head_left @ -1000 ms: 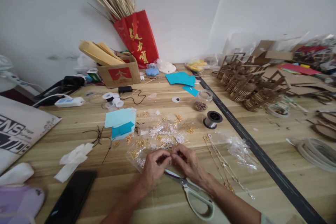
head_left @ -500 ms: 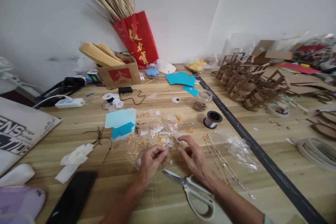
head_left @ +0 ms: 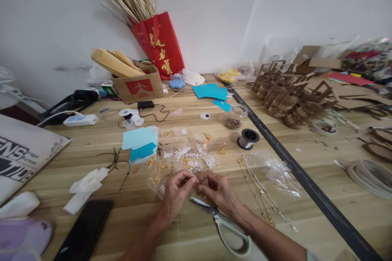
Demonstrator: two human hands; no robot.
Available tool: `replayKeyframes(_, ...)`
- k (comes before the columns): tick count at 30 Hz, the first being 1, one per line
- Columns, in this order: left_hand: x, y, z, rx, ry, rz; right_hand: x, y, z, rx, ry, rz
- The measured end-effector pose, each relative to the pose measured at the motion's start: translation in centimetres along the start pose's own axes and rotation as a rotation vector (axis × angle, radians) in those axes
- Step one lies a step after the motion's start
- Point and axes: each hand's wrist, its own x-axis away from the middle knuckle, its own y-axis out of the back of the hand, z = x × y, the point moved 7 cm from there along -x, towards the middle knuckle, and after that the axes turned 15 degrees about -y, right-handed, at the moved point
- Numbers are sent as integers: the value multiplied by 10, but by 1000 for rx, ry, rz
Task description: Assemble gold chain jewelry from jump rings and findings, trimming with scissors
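My left hand (head_left: 179,189) and my right hand (head_left: 218,189) meet at the fingertips over the front of the table. Both are closed in a pinch. What sits between the fingers is too small to make out. Just under my right hand lies a pair of scissors (head_left: 231,234) with pale handles, its blades pointing left. Beyond my fingers spread small gold findings (head_left: 163,167) and silver findings (head_left: 195,166) in clear plastic bags. Gold and silver chains (head_left: 260,189) lie to the right of my right hand.
A wire spool (head_left: 248,139) and a jar of beads (head_left: 234,123) stand behind the chains. Blue paper sheets (head_left: 139,140) lie at left. A black phone (head_left: 84,230) is near front left. Small wooden baskets (head_left: 294,98) stand at back right, beyond a dark strip (head_left: 288,163).
My right hand has moved left and down from over the silver pieces, its fingers closing to meet my left fingertips. My left hand has hardly moved.
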Motion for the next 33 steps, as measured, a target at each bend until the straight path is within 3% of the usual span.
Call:
replayKeyframes(7, -1, -2, 2, -43, -21, 63, 6, 11, 15, 264, 216, -167)
replayKeyframes(15, 0, -4, -2, -150, -107, 95, 14, 7, 26, 452, 423, -208)
replayKeyframes(20, 1, -5, -4, -247, -190, 100, 17, 4, 29, 508, 429, -198)
replayKeyframes(26, 4, -13, -9, -350, -316, 199, 15, 2, 25, 524, 437, -144)
replayKeyframes(33, 7, -16, -17, -357, -395, 226, 12, 0, 21, 515, 408, -102)
